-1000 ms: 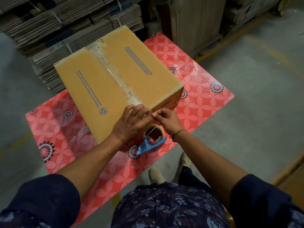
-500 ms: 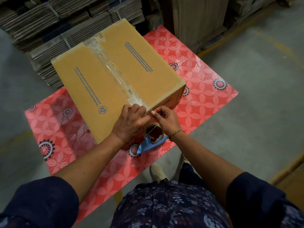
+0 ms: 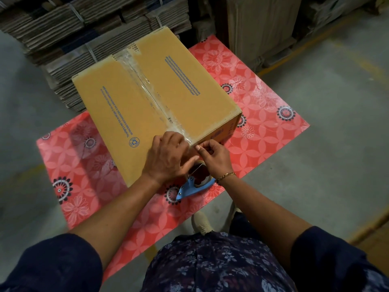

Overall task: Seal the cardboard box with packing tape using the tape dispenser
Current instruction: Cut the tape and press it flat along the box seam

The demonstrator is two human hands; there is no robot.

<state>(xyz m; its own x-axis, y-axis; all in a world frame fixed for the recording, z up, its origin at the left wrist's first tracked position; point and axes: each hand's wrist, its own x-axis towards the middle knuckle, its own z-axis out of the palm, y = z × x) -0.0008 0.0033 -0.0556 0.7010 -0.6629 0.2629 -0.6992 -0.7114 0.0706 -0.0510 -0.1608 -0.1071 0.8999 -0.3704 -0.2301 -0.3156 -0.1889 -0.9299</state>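
From the head camera, the cardboard box [image 3: 155, 102] sits on a red flowered counter [image 3: 263, 123], with bundles of flat cardboard [image 3: 84, 28] stacked behind it. A strip of clear tape [image 3: 147, 89] already runs along the box's centre seam, from the far edge to the near edge. At that near edge the left hand [image 3: 166, 159] lies curled over the tape end, its grip pressed against the box. The right hand [image 3: 214, 157], just beside it, has its grip pinched together on what seems to be the tape. The blue tape dispenser [image 3: 195, 184] lies on the counter just below both hands. The top seam looks done; what remains, I judge, is smoothing the tail down the box's near side.
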